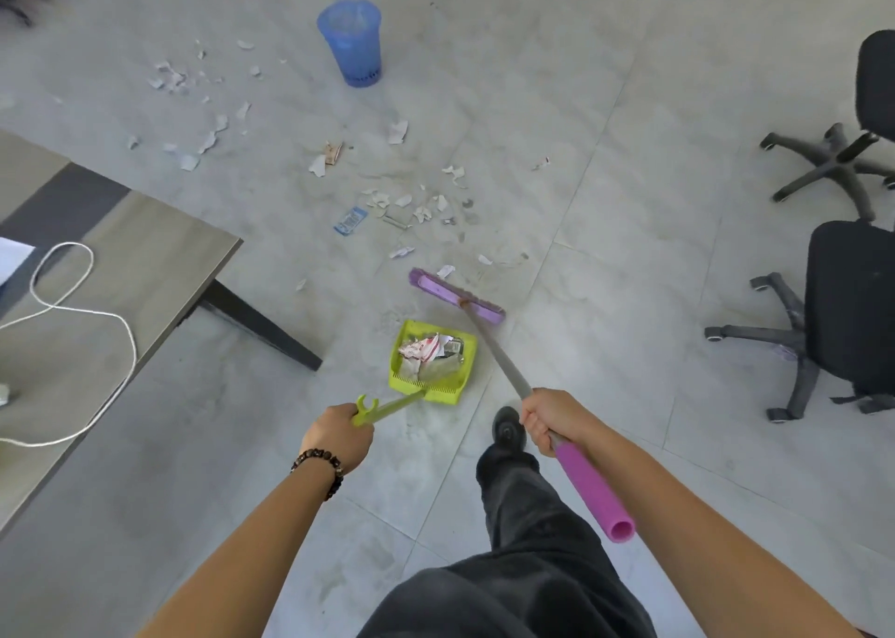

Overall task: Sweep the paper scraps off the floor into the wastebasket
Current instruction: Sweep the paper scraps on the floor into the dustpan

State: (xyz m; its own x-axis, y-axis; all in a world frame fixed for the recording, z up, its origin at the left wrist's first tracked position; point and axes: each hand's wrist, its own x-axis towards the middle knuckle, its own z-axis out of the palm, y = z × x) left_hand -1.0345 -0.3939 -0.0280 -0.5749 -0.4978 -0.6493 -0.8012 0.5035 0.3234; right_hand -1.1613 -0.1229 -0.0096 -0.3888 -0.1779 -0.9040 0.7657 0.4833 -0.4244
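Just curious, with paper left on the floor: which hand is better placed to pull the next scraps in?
The right hand, probably. It grips the broom, whose head sits beside loose scraps just beyond the dustpan. The left hand only holds the dustpan's handle.

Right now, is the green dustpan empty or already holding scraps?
Partly full. Crumpled paper lies piled inside the dustpan, covering most of its tray; the purple broom head rests just beyond it.

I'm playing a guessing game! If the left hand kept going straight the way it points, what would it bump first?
Probably the green dustpan: the left hand grips its handle, which leads straight there. Depth is hard to judge.
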